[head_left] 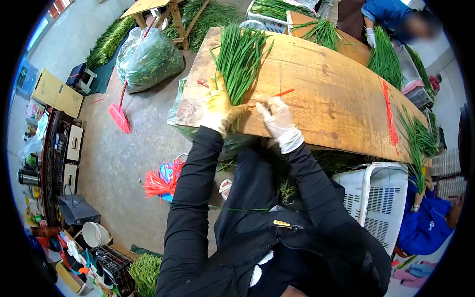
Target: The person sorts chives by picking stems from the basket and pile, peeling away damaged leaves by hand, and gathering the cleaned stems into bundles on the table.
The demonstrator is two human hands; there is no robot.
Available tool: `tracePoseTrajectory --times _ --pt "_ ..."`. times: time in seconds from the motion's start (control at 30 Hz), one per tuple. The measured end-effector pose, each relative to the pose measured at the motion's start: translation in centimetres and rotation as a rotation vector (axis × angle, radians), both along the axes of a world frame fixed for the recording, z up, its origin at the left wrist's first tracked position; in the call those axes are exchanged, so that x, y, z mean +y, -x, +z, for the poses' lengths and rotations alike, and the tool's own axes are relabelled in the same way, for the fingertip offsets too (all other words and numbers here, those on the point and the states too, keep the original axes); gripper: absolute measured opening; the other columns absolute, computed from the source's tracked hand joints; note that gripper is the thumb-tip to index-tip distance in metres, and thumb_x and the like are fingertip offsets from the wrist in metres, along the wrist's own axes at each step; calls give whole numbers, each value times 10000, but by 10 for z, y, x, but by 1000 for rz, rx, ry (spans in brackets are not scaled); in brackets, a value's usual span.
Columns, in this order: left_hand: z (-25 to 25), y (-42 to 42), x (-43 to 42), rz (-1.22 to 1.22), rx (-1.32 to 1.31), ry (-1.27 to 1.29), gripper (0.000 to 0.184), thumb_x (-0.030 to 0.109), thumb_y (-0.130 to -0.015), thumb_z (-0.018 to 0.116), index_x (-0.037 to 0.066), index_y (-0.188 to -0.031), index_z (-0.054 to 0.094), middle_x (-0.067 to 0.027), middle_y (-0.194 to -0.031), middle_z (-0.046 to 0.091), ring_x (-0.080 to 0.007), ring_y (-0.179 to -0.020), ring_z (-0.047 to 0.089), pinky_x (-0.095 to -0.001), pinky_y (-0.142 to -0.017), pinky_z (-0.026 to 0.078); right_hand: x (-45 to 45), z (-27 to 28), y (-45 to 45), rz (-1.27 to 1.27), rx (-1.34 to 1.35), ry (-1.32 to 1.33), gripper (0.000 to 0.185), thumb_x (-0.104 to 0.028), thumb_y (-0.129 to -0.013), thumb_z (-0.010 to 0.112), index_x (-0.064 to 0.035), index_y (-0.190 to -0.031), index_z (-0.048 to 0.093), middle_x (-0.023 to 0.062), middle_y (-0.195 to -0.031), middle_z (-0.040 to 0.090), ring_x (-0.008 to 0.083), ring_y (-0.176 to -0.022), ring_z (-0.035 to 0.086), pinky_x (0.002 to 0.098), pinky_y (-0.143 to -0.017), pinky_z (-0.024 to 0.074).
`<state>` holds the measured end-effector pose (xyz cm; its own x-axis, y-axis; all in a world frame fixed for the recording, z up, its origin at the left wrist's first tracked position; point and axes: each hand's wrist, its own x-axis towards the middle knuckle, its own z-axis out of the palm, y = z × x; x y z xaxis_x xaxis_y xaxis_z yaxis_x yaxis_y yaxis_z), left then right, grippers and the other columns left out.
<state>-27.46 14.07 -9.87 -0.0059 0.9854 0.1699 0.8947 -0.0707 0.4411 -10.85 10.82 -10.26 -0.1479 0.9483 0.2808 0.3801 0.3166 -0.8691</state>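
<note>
A bundle of long green stalks (240, 62) lies at the left end of the wooden table (316, 91). My left hand (220, 106), in a yellowed glove, presses round the lower part of the bundle. Just to its right, my right hand (278, 119), in a whitish glove, pinches a red strip (284, 92) at the table's near edge. One end of the strip sticks out past my right fingers. Another bit of red (202, 83) shows left of the bundle.
More red strips (389, 114) lie on the table's right part. A white crate (378, 198) stands below right. A full plastic bag (148, 59) sits on the floor at left. Two people in blue (428, 225) are at the right, one gloved hand (370, 37) on stalks.
</note>
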Motion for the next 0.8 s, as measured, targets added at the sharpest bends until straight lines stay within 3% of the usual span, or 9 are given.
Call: tracePoseTrajectory --times 0.1,0.17,0.23,0.33,0.43,0.57,0.7,0.77,0.8 --pt "13 19 -1 -86 -201 45 1185 457 -485 774 -31 -1335 107 -279 -1326 259 -338 -1193 354 -367 -958 338 23 8 -12 -7 -248 -223 259 -204 -764 608 -94 -998 589 116 -898 591 254 -814 567 334 -747 449" --pt "13 19 -5 -66 -164 18 1205 449 -467 781 -35 -1334 100 -290 -1315 269 -354 -1178 367 -364 -950 349 31 7 -11 116 -671 -434 264 -229 -740 625 -130 -983 593 82 -880 594 246 -814 558 339 -760 433" --pt "17 9 -15 54 -35 29 1213 420 -457 785 -50 -1331 87 -299 -1312 267 -377 -1169 369 -361 -950 349 38 -2 -7 163 -697 -359 234 -259 -723 632 -138 -922 605 57 -864 593 242 -849 538 357 -782 410" --pt "10 5 -13 13 -29 12 1200 365 -467 783 -41 -1338 64 -296 -1325 245 -393 -1173 355 -358 -959 340 56 -17 -8 216 -527 -166 171 -289 -745 601 -131 -810 621 58 -848 593 249 -909 515 385 -805 382" --pt "2 9 -11 -52 -83 27 1180 327 -488 778 -39 -1342 50 -296 -1335 222 -391 -1197 328 -356 -968 330 70 -14 -6 55 -737 -158 173 -288 -751 592 -130 -817 621 54 -849 596 255 -898 520 395 -798 382" --pt "-3 15 -12 -103 -79 -107 1175 324 -491 778 -47 -1338 52 -310 -1330 220 -369 -1199 342 -363 -970 328 75 -9 -1 38 -751 -125 196 -277 -764 575 -113 -866 606 69 -873 585 259 -923 512 401 -819 364" --pt "8 17 -15 -84 -232 20 1210 359 -458 788 -54 -1334 61 -339 -1323 198 -383 -1199 335 -377 -966 336 71 -5 4 8 -839 -132 220 -275 -768 569 -110 -912 591 80 -884 578 264 -926 510 392 -830 359" --pt "18 2 -24 -13 -76 -33 1171 299 -483 794 -52 -1333 69 -338 -1313 214 -393 -1217 305 -345 -970 324 65 2 5 95 -852 -146 243 -281 -766 571 -110 -937 580 85 -896 574 268 -921 509 387 -823 369" --pt "28 -7 -27 21 44 87 1183 257 -475 798 -26 -1344 47 -353 -1315 187 -407 -1210 309 -341 -953 346 63 7 6 95 -857 -117 228 -293 -763 571 -111 -898 590 92 -884 572 268 -912 508 383 -811 381"
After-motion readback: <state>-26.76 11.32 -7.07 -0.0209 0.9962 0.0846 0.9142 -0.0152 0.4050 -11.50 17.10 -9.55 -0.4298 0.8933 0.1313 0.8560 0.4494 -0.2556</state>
